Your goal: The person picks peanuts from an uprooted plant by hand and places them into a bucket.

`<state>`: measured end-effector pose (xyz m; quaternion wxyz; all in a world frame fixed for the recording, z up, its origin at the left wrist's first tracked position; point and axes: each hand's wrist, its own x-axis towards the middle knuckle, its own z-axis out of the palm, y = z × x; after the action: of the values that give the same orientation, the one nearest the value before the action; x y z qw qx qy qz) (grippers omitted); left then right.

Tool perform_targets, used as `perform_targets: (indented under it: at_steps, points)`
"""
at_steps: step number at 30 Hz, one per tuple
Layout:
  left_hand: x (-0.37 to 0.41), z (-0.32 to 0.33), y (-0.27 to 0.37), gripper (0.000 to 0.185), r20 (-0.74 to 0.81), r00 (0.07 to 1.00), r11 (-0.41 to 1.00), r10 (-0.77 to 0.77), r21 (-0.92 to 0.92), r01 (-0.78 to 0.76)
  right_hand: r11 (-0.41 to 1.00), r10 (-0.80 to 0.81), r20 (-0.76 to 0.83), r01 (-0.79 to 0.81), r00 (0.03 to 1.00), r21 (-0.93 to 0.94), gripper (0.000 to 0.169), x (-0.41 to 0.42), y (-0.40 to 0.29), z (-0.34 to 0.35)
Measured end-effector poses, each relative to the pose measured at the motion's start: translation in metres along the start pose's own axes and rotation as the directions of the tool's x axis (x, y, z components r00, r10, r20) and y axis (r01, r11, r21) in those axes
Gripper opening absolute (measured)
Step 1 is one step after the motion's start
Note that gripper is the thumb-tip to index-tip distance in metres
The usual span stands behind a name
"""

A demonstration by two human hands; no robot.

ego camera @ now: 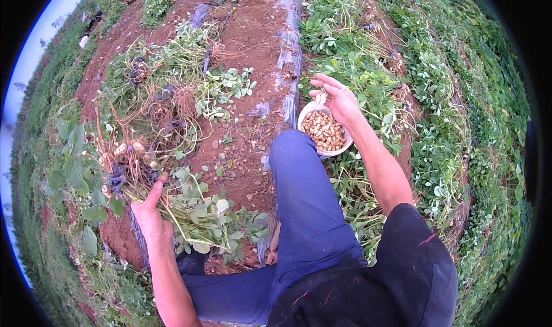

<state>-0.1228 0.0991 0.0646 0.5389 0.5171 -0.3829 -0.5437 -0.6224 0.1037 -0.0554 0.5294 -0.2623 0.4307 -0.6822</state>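
Note:
My left hand grips the stems of an uprooted peanut plant. Its roots and pale pods point up and away from me, with scraps of dark plastic film caught among them. The leafy end hangs towards my legs. Over a white bucket on my right, my right hand is held with its fingers apart. Something small and pale, perhaps pods, shows just under those fingers; whether it touches them I cannot tell. Many peanut pods lie inside the bucket.
Pulled peanut plants with bare roots lie in a heap ahead on the left. Torn plastic film runs along the reddish soil ridge. Leafy plants spread behind and right of the bucket. My bent knee is close beside it.

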Motion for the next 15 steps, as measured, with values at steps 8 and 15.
perform_targets:
  at_steps: [8,15]
  points:
    - [0.007,0.002,-0.004,0.033,0.033,0.999,0.999,-0.020,-0.032,0.021,0.977,0.159,0.538,-0.209,0.828,0.032,0.064,-0.013,0.023,0.190]
    - [0.006,0.006,-0.020,0.045,0.071,0.996,0.987,-0.046,-0.150,0.056,0.912,0.211,0.618,-0.380,0.757,0.154,0.040,-0.050,0.093,0.291]
